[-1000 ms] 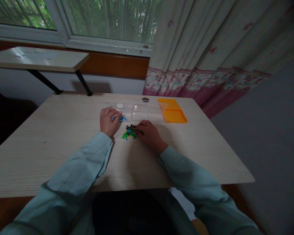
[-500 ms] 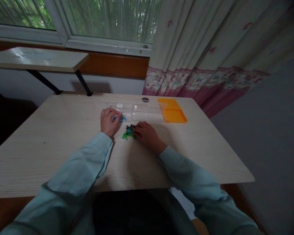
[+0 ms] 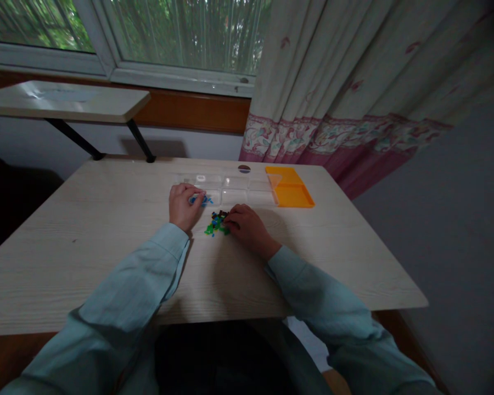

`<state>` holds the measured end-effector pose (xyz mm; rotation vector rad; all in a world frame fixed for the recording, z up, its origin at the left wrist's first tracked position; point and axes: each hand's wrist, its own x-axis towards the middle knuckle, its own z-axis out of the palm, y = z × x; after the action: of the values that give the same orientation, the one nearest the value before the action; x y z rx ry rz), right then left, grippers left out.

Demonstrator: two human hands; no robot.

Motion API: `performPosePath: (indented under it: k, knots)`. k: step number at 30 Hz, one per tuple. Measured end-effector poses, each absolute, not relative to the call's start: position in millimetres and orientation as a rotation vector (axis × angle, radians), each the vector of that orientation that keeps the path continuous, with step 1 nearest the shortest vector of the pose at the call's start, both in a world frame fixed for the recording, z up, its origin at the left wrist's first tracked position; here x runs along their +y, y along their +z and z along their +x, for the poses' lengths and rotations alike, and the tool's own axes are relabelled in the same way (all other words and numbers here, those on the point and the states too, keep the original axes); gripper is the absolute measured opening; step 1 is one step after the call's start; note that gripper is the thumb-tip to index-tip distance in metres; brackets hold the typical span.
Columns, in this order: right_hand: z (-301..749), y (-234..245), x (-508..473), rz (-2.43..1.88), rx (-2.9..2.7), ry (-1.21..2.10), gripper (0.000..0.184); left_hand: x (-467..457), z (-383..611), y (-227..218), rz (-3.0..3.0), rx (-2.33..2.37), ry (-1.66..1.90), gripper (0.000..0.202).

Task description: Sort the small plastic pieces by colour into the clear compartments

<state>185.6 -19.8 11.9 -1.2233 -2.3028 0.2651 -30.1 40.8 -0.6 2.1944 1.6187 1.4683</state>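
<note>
While our left hand (image 3: pixel 184 207) is at the near-left compartment of the clear tray (image 3: pixel 235 196), fingertips by the blue pieces (image 3: pixel 207 201), our right hand (image 3: pixel 249 226) is at the right edge of the mixed pile (image 3: pixel 214 227). Fingers curled on both; we can't tell if either pinches a piece. Pile's on the table (image 3: pixel 313 263), just our side of the tray. Orange tray (image 3: pixel 295 195) at its right end.

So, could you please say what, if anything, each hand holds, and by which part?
I cannot tell: the left hand is at the blue pieces, the right hand at the mixed pile.
</note>
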Motion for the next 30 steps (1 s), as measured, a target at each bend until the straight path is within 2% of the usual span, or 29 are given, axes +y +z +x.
performPosePath:
  k: [8, 18, 22, 26, 30]
  knots:
    - [196.3, 17.1, -14.4, -1.262, -1.818, 0.568, 0.012, 43.9, -32.2, -3.5, 2.179, 1.622, 1.493, 0.015]
    - [206.0, 9.6, -4.4, -1.316, -1.536, 0.699, 0.02, 45.4, -35.6, -7.2, 2.266, 1.598, 1.417, 0.021]
    - [204.0, 9.1, -3.9, -1.32, -1.489, 0.771, 0.022, 33.9, -29.3, 3.0, 2.459, 1.387, 1.361, 0.031]
    - [198.0, 12.5, -7.5, -1.296, -1.44, 0.878, 0.024, 20.6, -16.1, 12.9, 2.649, 1.048, 1.222, 0.028]
    - [191.0, 17.5, -13.4, -1.242, -1.435, 1.005, 0.026, 15.4, -8.7, 16.3, 2.67, 1.019, 1.134, 0.028]
